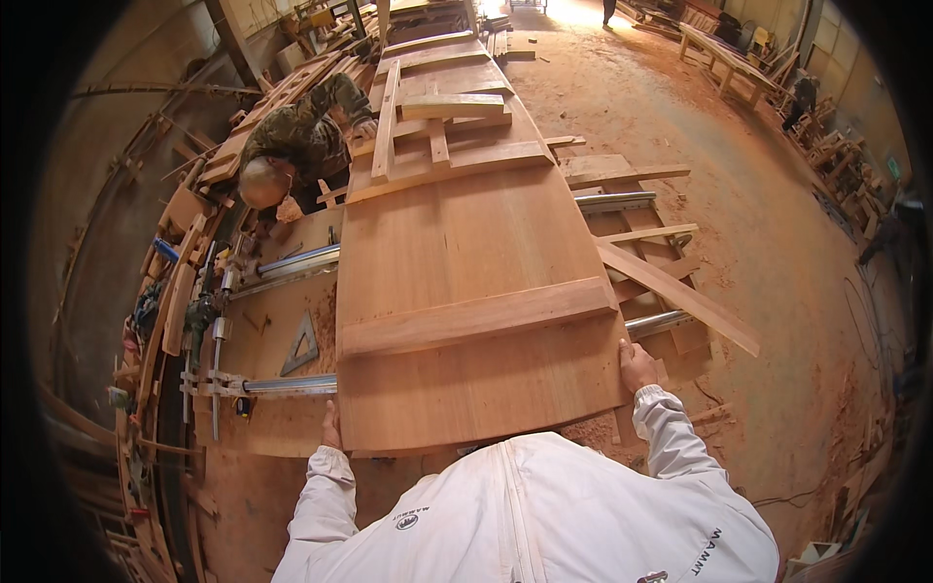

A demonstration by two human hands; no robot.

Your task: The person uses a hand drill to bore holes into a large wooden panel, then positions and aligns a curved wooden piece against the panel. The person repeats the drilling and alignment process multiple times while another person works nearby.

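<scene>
A long wooden panel (466, 394) stretches away from me, with a crosswise batten (476, 317) on its face near my end. At its near left edge my left hand (331, 426) grips the side, the fingers partly hidden beside the wood. My right hand (639, 366) is closed on the right edge, a little farther up. Another crosspiece (457, 169) lies across the panel farther off, with loose wooden strips (387, 121) and a short block (453, 105) around it. Under the panel run metal bar clamps (292, 385), showing on both sides.
At the left a person in a camouflage jacket (303, 131) bends beside the panel, a hand near the strips. A triangular square (300, 345) lies on the worktable (262, 423). To the right, a loose plank (680, 296) juts out over the dusty floor (777, 321).
</scene>
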